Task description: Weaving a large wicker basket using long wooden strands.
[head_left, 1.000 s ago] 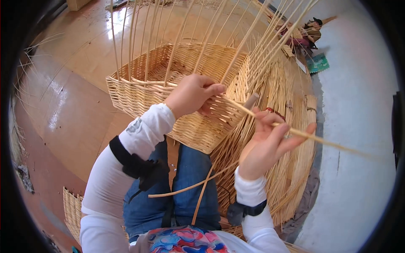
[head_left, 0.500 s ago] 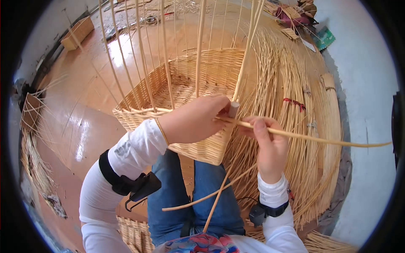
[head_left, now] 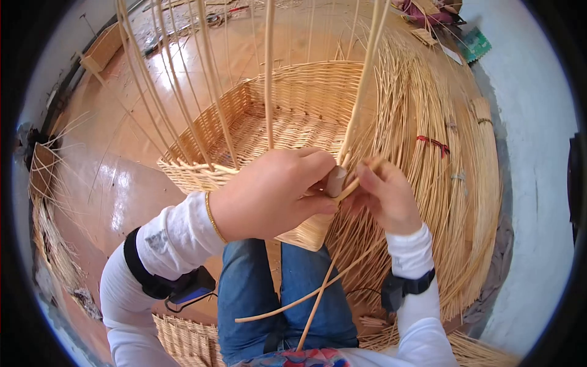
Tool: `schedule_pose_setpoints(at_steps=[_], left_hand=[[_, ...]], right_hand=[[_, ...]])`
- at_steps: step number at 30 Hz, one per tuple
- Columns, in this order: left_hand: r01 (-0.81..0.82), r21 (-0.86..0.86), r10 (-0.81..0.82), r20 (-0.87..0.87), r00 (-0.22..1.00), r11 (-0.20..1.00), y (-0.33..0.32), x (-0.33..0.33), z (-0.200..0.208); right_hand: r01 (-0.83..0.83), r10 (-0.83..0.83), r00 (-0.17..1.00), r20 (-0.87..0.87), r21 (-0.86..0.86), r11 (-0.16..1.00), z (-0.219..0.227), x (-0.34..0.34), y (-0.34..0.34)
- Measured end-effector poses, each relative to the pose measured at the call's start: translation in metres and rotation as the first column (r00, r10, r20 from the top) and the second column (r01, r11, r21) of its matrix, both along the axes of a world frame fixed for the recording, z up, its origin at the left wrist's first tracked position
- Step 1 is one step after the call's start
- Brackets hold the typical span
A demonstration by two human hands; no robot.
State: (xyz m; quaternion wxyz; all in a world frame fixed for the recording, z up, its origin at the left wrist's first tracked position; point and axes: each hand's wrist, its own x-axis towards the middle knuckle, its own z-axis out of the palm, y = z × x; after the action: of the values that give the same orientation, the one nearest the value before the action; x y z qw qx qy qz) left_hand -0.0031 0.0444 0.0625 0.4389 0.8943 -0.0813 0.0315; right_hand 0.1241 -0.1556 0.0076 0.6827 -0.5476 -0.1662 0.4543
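A woven wicker basket (head_left: 299, 85) with tall upright stakes (head_left: 269, 73) rests tilted over my knees. My left hand (head_left: 275, 189) is closed at its near right corner, thumb pressed on the rim. Beside those fingertips a short pale grey piece (head_left: 334, 181) stands at the corner; whether it is a post end or tape, I cannot tell. In my right hand (head_left: 388, 192), just right of the corner, thumb and fingers pinch a wicker rod (head_left: 348, 190) that bends at the rim. Its far end is hidden or blurred. Two more rods (head_left: 278, 311) cross over my legs.
Long loose wicker rods (head_left: 403, 122) lie in a big heap on the right, one bundle tied with a red band (head_left: 433, 144). A pale wall (head_left: 538, 183) stands beyond them. A box-like basket (head_left: 103, 48) sits far left; another woven piece (head_left: 189, 339) lies by my left elbow.
My right hand has moved up and left toward the corner, and the rod that stretched out rightward is now bent there. My left hand has shifted slightly down, its thumb now showing along the rim.
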Motion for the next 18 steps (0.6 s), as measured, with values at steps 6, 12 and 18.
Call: schedule_pose_setpoints(at_steps=[6, 12, 18], left_hand=[[-0.03, -0.004, 0.03, -0.023, 0.999, 1.0, 0.025, -0.018, 0.002], [-0.311, -0.26, 0.311, -0.043, 0.95, 0.914, 0.045, -0.095, -0.017], [-0.694, -0.102, 0.701, 0.098, 0.706, 0.713, 0.021, -0.183, -0.042]], right_hand=[[-0.035, 0.076, 0.962, 0.262, -0.158, 0.987, 0.007, -0.008, 0.046], [-0.053, 0.057, 0.948, 0.313, -0.022, 0.998, 0.012, -0.073, 0.085], [0.035, -0.011, 0.799, 0.601, -0.028, 0.999, -0.022, -0.158, 0.102]])
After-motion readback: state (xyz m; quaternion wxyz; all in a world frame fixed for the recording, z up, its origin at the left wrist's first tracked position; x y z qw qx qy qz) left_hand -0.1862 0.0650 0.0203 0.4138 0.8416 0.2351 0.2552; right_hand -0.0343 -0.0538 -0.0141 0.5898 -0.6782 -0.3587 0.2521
